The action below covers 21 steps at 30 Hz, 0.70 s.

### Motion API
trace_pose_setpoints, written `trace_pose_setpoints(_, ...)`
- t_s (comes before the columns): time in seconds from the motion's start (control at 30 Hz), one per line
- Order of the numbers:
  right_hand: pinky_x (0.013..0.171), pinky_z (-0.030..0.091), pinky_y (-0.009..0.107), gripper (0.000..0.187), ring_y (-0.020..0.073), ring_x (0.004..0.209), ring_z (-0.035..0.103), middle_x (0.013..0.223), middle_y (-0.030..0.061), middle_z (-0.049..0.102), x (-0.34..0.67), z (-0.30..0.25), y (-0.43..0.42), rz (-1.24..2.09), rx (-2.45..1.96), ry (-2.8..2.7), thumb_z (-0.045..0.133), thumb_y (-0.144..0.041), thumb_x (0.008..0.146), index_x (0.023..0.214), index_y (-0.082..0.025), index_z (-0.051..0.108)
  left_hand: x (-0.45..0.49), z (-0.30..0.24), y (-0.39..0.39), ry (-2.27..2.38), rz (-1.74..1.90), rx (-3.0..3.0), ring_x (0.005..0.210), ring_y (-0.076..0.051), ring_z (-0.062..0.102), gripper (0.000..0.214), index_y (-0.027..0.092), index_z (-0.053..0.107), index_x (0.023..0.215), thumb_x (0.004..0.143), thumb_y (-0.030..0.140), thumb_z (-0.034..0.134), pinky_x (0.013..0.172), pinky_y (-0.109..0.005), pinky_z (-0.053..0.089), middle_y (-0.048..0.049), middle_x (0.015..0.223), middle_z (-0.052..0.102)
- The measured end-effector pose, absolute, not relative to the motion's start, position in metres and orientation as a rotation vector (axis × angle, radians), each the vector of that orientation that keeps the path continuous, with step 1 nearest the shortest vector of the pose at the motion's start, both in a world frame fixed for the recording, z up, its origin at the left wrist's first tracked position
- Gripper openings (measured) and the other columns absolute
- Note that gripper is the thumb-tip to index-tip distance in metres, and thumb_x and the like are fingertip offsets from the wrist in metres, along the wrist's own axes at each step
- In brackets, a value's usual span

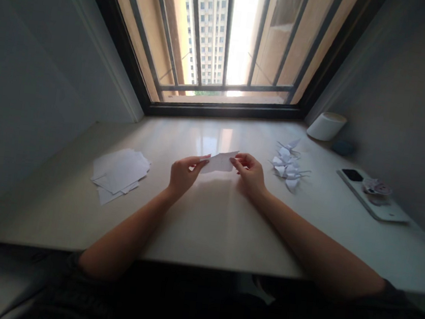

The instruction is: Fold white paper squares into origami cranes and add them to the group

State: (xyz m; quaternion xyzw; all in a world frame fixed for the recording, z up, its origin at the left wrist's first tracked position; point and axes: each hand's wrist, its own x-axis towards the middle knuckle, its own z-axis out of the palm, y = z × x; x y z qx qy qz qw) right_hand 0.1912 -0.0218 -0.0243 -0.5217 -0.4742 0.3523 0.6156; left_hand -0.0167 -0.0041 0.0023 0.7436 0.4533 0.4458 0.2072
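Between my two hands a folded piece of white paper (pixel 218 164) is held up just above the white tabletop (pixel 198 219). My left hand (pixel 184 174) pinches its left end between thumb and fingers. At the other end, my right hand (pixel 250 171) grips the paper's right edge, thumb and fingertips closed on it. To the left lies a loose stack of white paper sheets (pixel 122 169). Several folded paper cranes (pixel 287 165) sit in a cluster just right of my right hand.
A phone (pixel 373 196) with a round grip on its back lies at the right. Behind it, by the wall, are a white cylindrical object (pixel 327 126) and a small dark item (pixel 343 147). A barred window (pixel 221 110) closes off the table's far side.
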Motion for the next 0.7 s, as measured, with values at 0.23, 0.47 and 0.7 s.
trace_pose_setpoints(0.23, 0.049, 0.041, 0.024, 0.031, 0.0095, 0.052, 0.051, 0.065, -0.0022, 0.06, 0.189, -0.026, -0.021, 0.941, -1.133, -0.964, 0.071, -0.044, 0.069, 0.087, -0.019, 0.065, -0.017, 0.01, -0.009, 1.096, 1.303, 2.553, 0.09, -0.017, 0.068, 0.027, 0.032, 0.072, 0.104, 0.083, 0.018, 0.062, 0.082, -0.033, 0.049, -0.0007, 0.108, 0.073)
trace_pose_setpoints(0.47, 0.05, 0.042, 0.023, 0.035, 0.0082, 0.049, 0.05, 0.063, -0.0037, 0.062, 0.189, -0.018, -0.027, 1.027, -1.095, -0.92, 0.07, -0.038, 0.07, 0.099, -0.019, 0.068, -0.019, 0.008, -0.008, 1.138, 1.397, 2.78, 0.079, -0.014, 0.064, 0.025, 0.034, 0.071, 0.104, 0.087, 0.02, 0.06, 0.077, -0.03, 0.043, 0.0024, 0.097, 0.074)
trace_pose_setpoints(0.7, 0.053, 0.048, 0.026, 0.061, 0.0138, 0.052, 0.062, 0.067, 0.0045, 0.069, 0.186, -0.005, -0.032, 1.253, -0.966, -0.81, 0.055, -0.069, 0.076, 0.105, -0.016, 0.065, -0.021, 0.007, -0.006, 1.206, 1.351, 2.894, 0.087, -0.017, 0.062, 0.033, 0.037, 0.071, 0.105, 0.083, 0.013, 0.062, 0.081, -0.033, 0.042, 0.0028, 0.102, 0.073)
